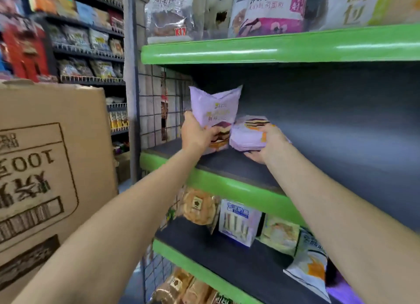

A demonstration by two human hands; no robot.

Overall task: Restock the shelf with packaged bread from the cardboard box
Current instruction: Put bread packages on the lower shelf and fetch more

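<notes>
Left hand point(197, 134) gripping an upright purple bread pack point(214, 113), right hand point(269, 144) around a flat purple pack point(246, 134), both near the shelf point(229, 185) front-left corner.

The scene is evenly and brightly lit from above; white glare streaks are seen along the green shelf edge point(284, 50). The recess beneath it is left in dim shadow. Motion blur is shown on the far racks point(75, 38) at left, and straight lines are bent by wide-angle distortion

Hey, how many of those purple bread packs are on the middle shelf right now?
2. One upright pack gripped by the left hand; one flat pack under the right hand. The flat one may be a stack.
</notes>
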